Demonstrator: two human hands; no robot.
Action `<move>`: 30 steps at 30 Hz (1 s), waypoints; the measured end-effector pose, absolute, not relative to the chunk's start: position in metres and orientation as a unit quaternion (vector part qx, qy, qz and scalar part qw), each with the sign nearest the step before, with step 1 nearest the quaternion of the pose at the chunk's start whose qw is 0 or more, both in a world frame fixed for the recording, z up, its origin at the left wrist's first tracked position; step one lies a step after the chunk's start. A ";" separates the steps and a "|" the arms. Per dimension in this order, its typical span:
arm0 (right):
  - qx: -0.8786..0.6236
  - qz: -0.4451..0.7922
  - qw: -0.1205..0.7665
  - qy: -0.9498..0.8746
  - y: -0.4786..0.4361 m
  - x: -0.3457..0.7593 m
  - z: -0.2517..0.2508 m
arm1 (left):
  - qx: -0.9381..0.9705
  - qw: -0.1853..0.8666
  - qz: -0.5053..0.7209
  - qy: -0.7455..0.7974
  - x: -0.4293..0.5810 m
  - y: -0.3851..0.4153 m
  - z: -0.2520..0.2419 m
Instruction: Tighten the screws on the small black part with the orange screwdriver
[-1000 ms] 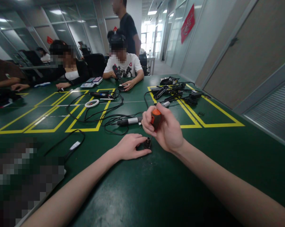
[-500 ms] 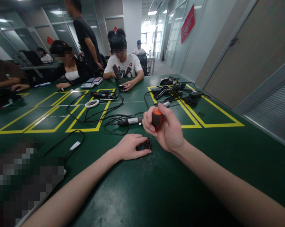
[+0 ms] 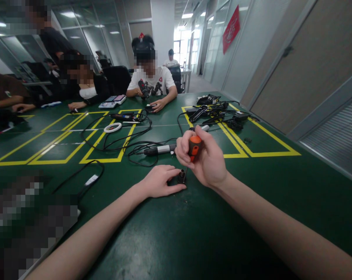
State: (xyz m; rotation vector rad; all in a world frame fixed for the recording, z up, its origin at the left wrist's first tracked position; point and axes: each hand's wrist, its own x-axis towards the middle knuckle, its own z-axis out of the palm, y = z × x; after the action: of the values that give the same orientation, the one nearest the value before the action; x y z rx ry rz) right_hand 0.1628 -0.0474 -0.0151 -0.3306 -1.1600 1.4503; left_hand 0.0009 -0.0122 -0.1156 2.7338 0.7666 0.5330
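Observation:
My right hand (image 3: 211, 163) is wrapped round the orange-and-black handle of a screwdriver (image 3: 194, 147), whose thin shaft points down to a small black part (image 3: 181, 177). The part lies on the green table and has a short round tube standing up from it. My left hand (image 3: 161, 181) rests on the table with thumb and fingers closed round the part's left side, holding it. Whether the screwdriver's tip touches the part or a screw in it, I cannot tell.
Behind my hands lies a black-and-silver pen-shaped tool (image 3: 160, 150) with coiled cable. A white ring (image 3: 112, 127) sits farther left. Black cables and devices (image 3: 213, 111) are heaped at the back right. Across the table (image 3: 269, 194) a co-worker (image 3: 152, 79) holds a power driver.
The screwdriver handle has turned in my right hand, so more of its orange side shows. My left hand and the black part stay in place. A standing person behind has moved left.

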 end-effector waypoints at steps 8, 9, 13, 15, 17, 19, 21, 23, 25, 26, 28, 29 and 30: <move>-0.145 0.607 0.604 -0.497 -0.049 0.162 -0.016 | 0.938 0.126 0.187 0.263 0.001 -0.013 -0.114; -0.148 0.605 0.601 -0.502 -0.049 0.162 -0.016 | 0.938 0.124 0.188 0.263 0.001 -0.013 -0.114; -0.177 0.606 0.583 -0.511 -0.049 0.162 -0.015 | 0.939 0.118 0.187 0.263 0.001 -0.013 -0.114; -0.183 0.611 0.579 -0.509 -0.049 0.162 -0.014 | 0.939 0.123 0.187 0.261 0.001 -0.013 -0.115; -0.175 0.613 0.580 -0.506 -0.050 0.162 -0.013 | 0.938 0.128 0.187 0.262 0.001 -0.013 -0.115; -0.162 0.613 0.587 -0.503 -0.051 0.162 -0.013 | 0.938 0.129 0.187 0.262 0.001 -0.013 -0.115; -0.156 0.610 0.594 -0.500 -0.051 0.162 -0.013 | 0.938 0.124 0.188 0.263 0.001 -0.013 -0.115; -0.152 0.609 0.595 -0.502 -0.051 0.163 -0.013 | 0.939 0.118 0.186 0.265 0.001 -0.013 -0.115; -0.151 0.614 0.582 -0.512 -0.050 0.164 -0.013 | 0.939 0.114 0.183 0.267 0.001 -0.012 -0.115; -0.151 0.619 0.572 -0.517 -0.051 0.164 -0.012 | 0.939 0.113 0.182 0.267 0.001 -0.012 -0.115; -0.150 0.634 0.550 -0.523 -0.051 0.165 -0.012 | 0.940 0.115 0.180 0.266 0.001 -0.012 -0.115; -0.148 0.642 0.541 -0.523 -0.052 0.165 -0.011 | 0.940 0.117 0.179 0.265 0.001 -0.012 -0.114; -0.143 0.647 0.537 -0.522 -0.053 0.165 -0.011 | 0.941 0.119 0.178 0.263 0.001 -0.012 -0.114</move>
State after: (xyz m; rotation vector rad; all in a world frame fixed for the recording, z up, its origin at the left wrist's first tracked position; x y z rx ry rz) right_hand 0.1648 -0.0526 -0.0109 -0.3410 -1.2438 1.5401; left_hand 0.0013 -0.0122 -0.1142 2.7509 0.7692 0.5212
